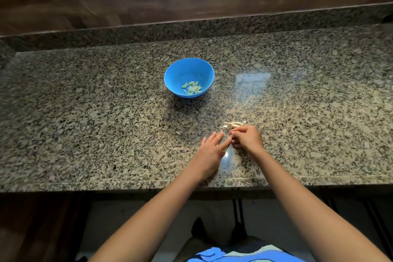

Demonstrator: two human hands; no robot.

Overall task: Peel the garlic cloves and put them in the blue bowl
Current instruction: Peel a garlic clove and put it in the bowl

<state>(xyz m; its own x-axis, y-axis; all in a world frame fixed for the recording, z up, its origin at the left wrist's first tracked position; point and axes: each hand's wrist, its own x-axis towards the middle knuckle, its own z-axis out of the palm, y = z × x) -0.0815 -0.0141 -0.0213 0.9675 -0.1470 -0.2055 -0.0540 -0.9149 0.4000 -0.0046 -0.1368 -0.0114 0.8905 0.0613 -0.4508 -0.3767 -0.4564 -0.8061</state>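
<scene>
Peeling seems underway: right hand (247, 137) curled, contents can't be told, left hand (210, 147) flat beside; blue bowl (170, 74) beyond gets reached next.

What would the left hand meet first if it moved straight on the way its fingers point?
Probably the garlic skins just beyond the left hand; it might brush the right hand beside them first.

Polished speckled granite countertop (85, 112): bears a round blue plastic bowl (189, 66) and, well apart toward the front edge, pale papery garlic skins (232, 124).
</scene>
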